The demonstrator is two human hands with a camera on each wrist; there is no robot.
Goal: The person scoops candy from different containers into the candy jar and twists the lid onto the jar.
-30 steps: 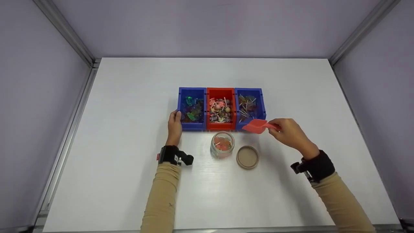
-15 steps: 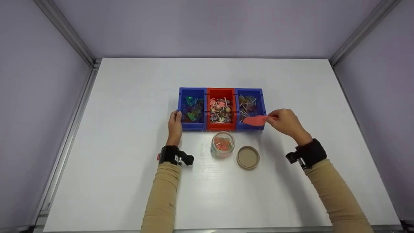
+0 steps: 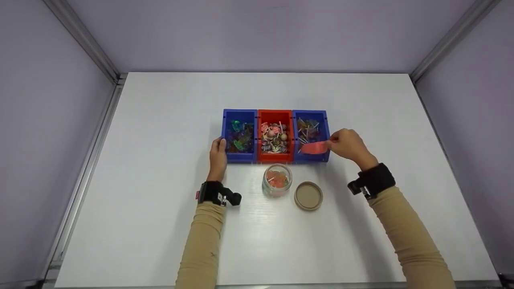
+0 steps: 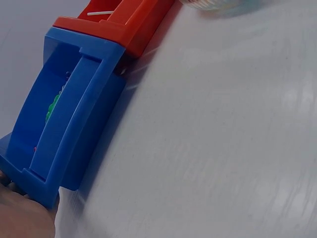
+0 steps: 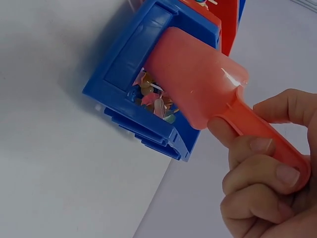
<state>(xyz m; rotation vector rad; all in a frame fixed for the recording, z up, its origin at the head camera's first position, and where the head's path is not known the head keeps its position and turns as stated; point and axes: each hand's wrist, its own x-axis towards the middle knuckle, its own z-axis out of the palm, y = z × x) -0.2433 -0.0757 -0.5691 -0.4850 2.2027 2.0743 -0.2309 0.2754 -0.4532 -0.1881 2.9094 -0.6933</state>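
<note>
My right hand (image 3: 348, 145) grips the handle of a red, see-through scoop (image 5: 198, 74). In the right wrist view the scoop reaches over the rim into the right blue bin (image 5: 132, 106), above small lollipops (image 5: 153, 96). My left hand (image 3: 218, 159) holds the outer side of the left blue bin (image 3: 225, 120), thumb at its rim; its other fingers are partly hidden. Green and dark wrapped candies (image 3: 241, 138) lie in that bin. The middle red bin (image 3: 274, 115) has patterned lollipops (image 3: 275, 136) in it.
In front of the bins an open glass jar (image 3: 277, 188) contains pinkish candies (image 3: 277, 178). A round tan lid (image 3: 308, 196) lies to the jar's right. The three joined bins stand on a white table (image 3: 257, 249) with panels on its sides and back.
My right hand has moved up and left with the scoop, from the front edge of the right bin into it, and the scoop has tilted. My left hand stays in place.
</note>
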